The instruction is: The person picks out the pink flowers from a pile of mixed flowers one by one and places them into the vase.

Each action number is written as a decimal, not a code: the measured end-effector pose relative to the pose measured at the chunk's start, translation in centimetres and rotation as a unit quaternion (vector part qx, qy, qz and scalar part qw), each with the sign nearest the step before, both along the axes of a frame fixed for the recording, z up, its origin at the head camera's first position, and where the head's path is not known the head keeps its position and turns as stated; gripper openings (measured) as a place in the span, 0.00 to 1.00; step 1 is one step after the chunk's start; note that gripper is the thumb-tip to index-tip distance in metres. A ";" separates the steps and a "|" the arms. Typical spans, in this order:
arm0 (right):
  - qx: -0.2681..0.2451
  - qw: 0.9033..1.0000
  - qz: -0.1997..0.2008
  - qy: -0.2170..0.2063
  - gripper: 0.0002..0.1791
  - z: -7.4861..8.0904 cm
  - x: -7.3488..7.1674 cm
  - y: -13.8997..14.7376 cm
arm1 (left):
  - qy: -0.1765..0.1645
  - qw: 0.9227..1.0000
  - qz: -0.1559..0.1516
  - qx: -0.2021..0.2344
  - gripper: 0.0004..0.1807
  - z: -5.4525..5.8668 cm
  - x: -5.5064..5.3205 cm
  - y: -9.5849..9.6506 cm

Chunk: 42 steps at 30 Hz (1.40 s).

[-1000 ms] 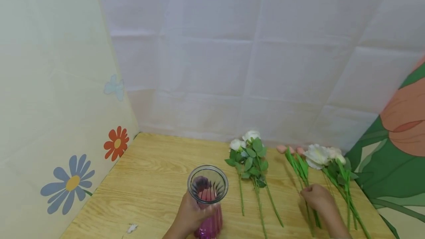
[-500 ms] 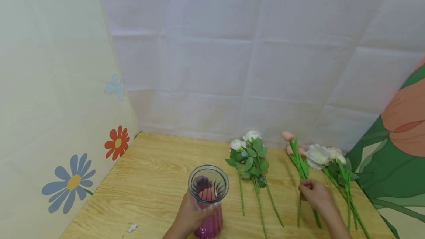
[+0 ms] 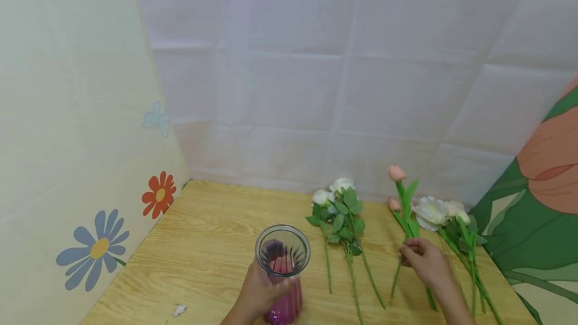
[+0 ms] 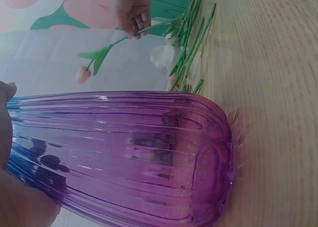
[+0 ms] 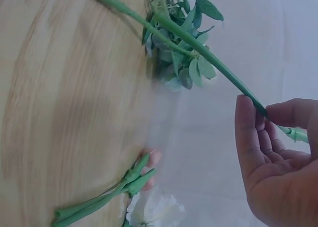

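Lifting pink tulip (image 3: pixel 401 190), four o'clock: your right hand (image 3: pixel 425 263) pinches stem (image 5: pixel 218 65), now singled out from other tulips (image 3: pixel 394 204); left hand (image 3: pixel 263 290) grips ribbed vase (image 3: pixel 285 306), six o'clock.

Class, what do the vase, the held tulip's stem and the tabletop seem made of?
Vase: glossy glass or tinted plastic; see-through, with bright highlights. Tulip's stem: probably plastic; smooth, evenly green. Tabletop: wood or wood-print laminate, fairly matt; grain shows.

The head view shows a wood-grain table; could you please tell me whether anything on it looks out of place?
A tiny white scrap, too small to identify, lies alone left of the translucent purple ribbed vase, looking like stray litter.
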State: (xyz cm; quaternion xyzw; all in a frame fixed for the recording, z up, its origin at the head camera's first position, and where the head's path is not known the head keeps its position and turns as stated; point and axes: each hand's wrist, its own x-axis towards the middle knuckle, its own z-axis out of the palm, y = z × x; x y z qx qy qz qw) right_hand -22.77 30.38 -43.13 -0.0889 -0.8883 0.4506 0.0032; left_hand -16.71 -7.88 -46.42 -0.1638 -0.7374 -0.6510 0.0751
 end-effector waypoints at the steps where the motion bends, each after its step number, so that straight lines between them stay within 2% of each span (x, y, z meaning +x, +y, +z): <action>1: -0.001 1.000 0.000 0.006 0.26 0.1 0.1 -0.2 | -0.002 1.000 -0.002 0.002 0.36 0.0 0.0 0.0; 16: -0.049 0.998 0.005 0.051 0.20 1.5 1.1 -2.9 | -0.011 1.000 -0.015 0.025 0.36 0.0 -0.1 0.1; 22: -0.044 0.996 0.020 0.078 0.17 2.0 1.4 -3.8 | -0.002 1.000 0.003 0.002 0.36 0.1 0.0 0.0; 30: -0.042 0.997 0.026 0.066 0.17 3.0 1.8 -4.9 | 0.002 1.000 0.002 -0.002 0.37 -0.2 -0.1 0.0; 42: -0.065 0.992 0.035 0.105 0.16 3.9 2.2 -6.4 | 0.008 1.000 0.015 -0.025 0.38 0.0 -0.1 0.0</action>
